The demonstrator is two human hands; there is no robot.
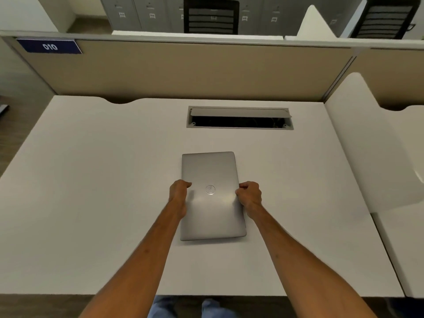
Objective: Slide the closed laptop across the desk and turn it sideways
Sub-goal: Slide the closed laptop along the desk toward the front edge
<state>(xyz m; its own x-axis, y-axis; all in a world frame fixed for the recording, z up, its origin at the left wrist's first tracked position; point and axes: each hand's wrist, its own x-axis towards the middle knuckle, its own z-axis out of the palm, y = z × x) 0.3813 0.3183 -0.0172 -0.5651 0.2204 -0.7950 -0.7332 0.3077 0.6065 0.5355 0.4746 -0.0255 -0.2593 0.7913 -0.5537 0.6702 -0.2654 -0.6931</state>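
Observation:
A closed silver laptop point(212, 171) with a round logo on its lid lies flat in the middle of the white desk point(91, 180). Its long sides run away from me and a short side faces me. My left hand point(179, 191) grips the laptop's left long edge, thumb on the lid. My right hand point(250, 195) grips the right long edge opposite it, fingers curled around the side. Both forearms reach in from the near edge of the desk.
An open cable slot point(239, 121) with a raised flap sits in the desk behind the laptop. A beige partition point(183, 70) bounds the far edge, with a blue label point(49, 46) at its left. A white side divider point(371, 143) stands on the right. Two black chairs point(211, 16) stand beyond the partition.

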